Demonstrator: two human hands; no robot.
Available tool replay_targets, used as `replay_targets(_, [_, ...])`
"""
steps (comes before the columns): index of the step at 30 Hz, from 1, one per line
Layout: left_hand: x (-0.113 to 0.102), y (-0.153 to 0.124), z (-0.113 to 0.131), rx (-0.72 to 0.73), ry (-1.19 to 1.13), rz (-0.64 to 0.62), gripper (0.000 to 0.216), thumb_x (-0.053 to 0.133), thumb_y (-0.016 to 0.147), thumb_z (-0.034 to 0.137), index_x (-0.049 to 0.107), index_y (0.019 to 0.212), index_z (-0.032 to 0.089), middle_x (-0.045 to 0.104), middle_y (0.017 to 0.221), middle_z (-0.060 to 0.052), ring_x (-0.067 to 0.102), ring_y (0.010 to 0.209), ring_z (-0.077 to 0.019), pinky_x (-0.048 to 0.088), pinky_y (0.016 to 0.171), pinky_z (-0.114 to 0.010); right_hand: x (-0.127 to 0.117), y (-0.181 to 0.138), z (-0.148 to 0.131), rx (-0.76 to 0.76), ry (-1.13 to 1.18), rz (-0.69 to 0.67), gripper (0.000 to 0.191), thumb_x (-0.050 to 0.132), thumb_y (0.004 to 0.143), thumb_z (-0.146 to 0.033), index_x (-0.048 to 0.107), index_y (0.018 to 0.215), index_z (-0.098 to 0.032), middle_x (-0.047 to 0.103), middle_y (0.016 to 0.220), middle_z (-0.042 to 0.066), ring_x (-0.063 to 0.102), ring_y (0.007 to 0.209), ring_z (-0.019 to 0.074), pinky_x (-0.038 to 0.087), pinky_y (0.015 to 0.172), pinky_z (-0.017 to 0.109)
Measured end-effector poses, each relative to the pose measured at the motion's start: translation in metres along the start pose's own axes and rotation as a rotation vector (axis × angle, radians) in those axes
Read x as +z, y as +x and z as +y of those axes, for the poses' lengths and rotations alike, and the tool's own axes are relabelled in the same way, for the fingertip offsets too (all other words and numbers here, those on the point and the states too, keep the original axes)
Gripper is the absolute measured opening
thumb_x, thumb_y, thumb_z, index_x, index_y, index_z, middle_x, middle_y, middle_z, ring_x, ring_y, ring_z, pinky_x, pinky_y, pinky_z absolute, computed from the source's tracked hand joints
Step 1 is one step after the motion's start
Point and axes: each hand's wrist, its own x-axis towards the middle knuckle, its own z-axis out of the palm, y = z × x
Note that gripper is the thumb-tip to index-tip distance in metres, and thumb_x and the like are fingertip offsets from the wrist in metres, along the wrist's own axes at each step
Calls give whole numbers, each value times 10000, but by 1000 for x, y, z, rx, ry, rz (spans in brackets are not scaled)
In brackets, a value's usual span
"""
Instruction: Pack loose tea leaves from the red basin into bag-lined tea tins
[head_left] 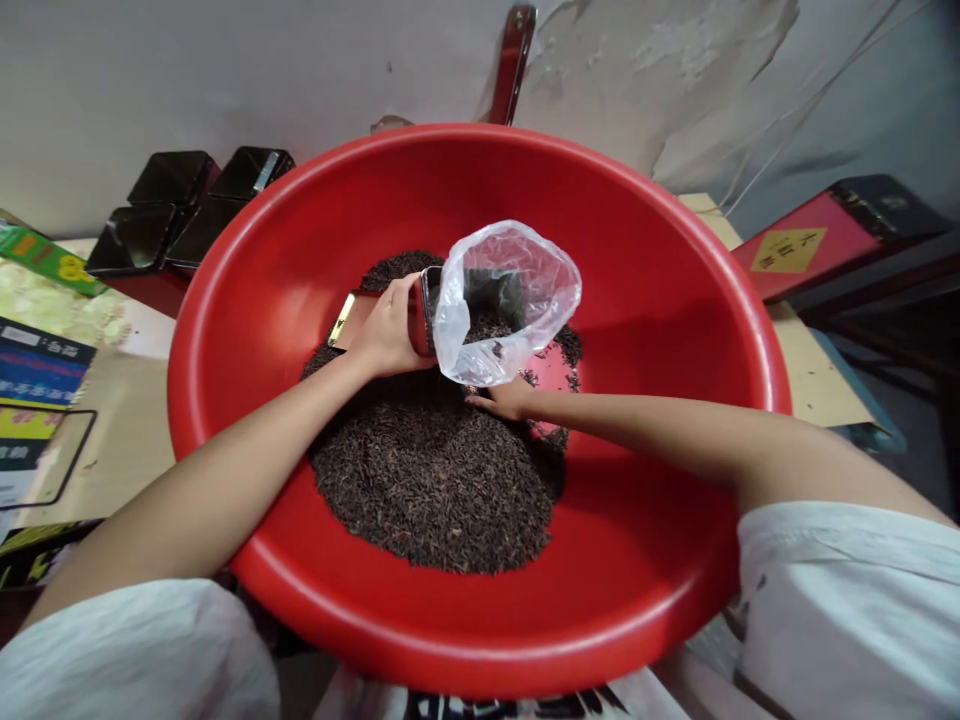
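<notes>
A tin canister (426, 310) lies tilted over the tea, its mouth lined with a clear plastic bag (544, 265) folded out over the rim. Some dark leaves show inside that bag. My left hand (391, 325) is closed around the tin's side. Beneath the bag is my right hand (504, 399), partly hidden, its visible fingers stretched out low at the heap of loose dark tea leaves (435, 490). Right of it, a flat pink surface (553, 372) with scattered leaves shows; I cannot make out what it belongs to. Everything sits inside a large red basin (660, 300).
Several dark-topped tins (135, 238) stand left of the basin. A red tin with a yellow label (806, 245) leans at the right. A green box (49, 260) and printed packaging (34, 370) lie at the left. The peeling wall (337, 70) rises close behind.
</notes>
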Motion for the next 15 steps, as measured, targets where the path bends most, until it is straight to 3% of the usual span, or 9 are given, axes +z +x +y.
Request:
replay_targets(4, [1,-1,4,110,66,-38,1022,815,483,306,275,1342,181,453,1357,-197,449,1282,-405,375,1093,-585,17,-5,-25,-124,245,-31,785,412,901,-545,259,1488,-47,228,1569,178,107,1487,296,26,1226,429])
replay_targets(7, [3,-1,2,156,78,-31,1030,806,503,318,259,1354,127,445,1351,-216,447,1280,-399,380,1094,-563,26,-8,-50,-138,469,-74,923,503,806,-651,267,1469,-55,227,1566,192,141,1480,311,87,1227,435])
replay_targets(11, [1,-2,1,147,112,-41,1031,799,523,330,248,1371,129,439,1364,-210,444,1289,-380,385,1097,-534,21,-16,-63,-159,705,-120,1168,704,585,-690,235,1466,-80,269,1545,196,201,1461,311,168,1217,437])
replay_targets(15, [-2,-3,2,104,123,-52,1019,782,547,382,243,1380,151,453,1367,-196,456,1286,-375,397,1088,-530,8,-29,-66,-141,779,-256,1219,811,504,-578,249,1476,-104,384,1496,162,393,1369,292,284,1183,414])
